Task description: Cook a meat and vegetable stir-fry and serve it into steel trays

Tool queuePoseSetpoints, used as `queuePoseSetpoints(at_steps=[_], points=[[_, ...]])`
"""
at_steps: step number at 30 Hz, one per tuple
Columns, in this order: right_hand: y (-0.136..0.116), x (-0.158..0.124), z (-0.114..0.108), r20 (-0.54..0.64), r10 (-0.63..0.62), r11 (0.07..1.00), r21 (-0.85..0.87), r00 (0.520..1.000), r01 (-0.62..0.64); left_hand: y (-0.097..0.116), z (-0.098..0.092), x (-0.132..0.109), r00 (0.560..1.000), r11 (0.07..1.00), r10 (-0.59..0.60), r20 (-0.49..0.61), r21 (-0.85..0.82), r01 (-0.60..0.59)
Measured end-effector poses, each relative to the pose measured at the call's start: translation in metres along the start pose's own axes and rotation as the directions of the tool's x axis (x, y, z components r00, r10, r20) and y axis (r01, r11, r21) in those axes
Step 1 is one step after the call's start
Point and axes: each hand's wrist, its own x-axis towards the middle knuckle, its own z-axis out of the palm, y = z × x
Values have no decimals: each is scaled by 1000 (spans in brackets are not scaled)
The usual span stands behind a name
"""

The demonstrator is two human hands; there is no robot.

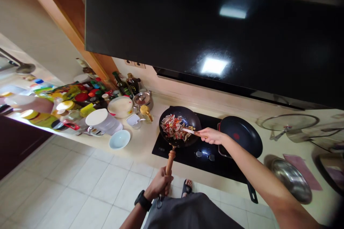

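Note:
My left hand (160, 181), with a black watch at its wrist, is wrapped round the wooden handle (170, 162) of a dark wok (194, 117) on the left side of the cooktop. Chopped food (173, 127) in white, red and brown pieces lies in the wok, mostly to the left. From the right, my right hand (212, 136) reaches over and grips the wooden handle of a spatula (190, 131). The spatula's front end is among the food, so its tip is hidden.
A black frying pan (239, 136) stands right of the wok on the cooktop (185, 157). Farther right are a glass lid (290, 121) and a metal bowl (291, 180). Left lie a pale blue bowl (119, 139), a pitcher (103, 121) and several bottles. A black range hood (161, 21) hangs above.

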Motion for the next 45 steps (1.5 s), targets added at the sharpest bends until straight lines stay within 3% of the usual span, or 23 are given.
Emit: queuePoseSetpoints(at_steps=[4, 7, 10, 13, 16, 19, 21, 23, 25, 28, 31, 34, 37, 40, 45], points=[[30, -34, 23, -80, -192, 949, -270, 978, 165, 14, 1, -4, 1000, 999, -17, -24, 33, 18], [55, -67, 41, -139, -438, 766, -575, 888, 288, 25, 4, -7, 999, 999, -23, -30, 45, 24], [72, -100, 55, -167, -548, 584, -778, 820, 232, 33, 6, -8, 1000, 998, -25, -11, 54, 26], [79, -129, 66, -182, -540, 432, -898, 822, 85, 36, 8, -8, 1000, 998, -27, 3, 57, 27], [73, -144, 84, -171, -445, 253, -966, 879, -59, 34, 9, -6, 1000, 1000, -16, -1, 26, 17], [63, -128, 108, -161, -325, 94, -986, 932, -137, 28, 9, -3, 1000, 1000, -16, 16, 16, 16], [58, -103, 117, -194, -309, 59, -981, 931, -185, 23, 9, 0, 1000, 1000, -13, 20, 8, 13], [58, -77, 113, -254, -334, 105, -967, 908, -232, 18, 6, 2, 1000, 1000, -8, 16, -5, 8], [62, -60, 94, -288, -406, 242, -949, 868, -202, 15, 1, 4, 1000, 1000, -4, 8, -11, 4], [66, -52, 44, -305, -542, 524, -851, 783, 31, 13, -7, 6, 1000, 999, -25, 8, 20, 25], [55, -48, -4, -395, -527, 721, -676, 753, 151, 15, -12, 6, 999, 998, -46, 9, 48, 45], [24, -31, -37, -462, -387, 872, -465, 798, 154, 19, -18, 5, 998, 998, -57, 21, 33, 56], [-23, -6, -59, -379, -189, 953, -293, 906, 76, 24, -27, 3, 995, 995, -84, 48, 61, 81], [-77, 17, -71, -231, -85, 952, -305, 969, 11, 30, -37, 0, 990, 985, -121, 68, 133, 111], [-150, 33, -64, -52, -52, 854, -521, 997, 17, 46, -42, -7, 988, 972, -150, 38, 188, 141]])
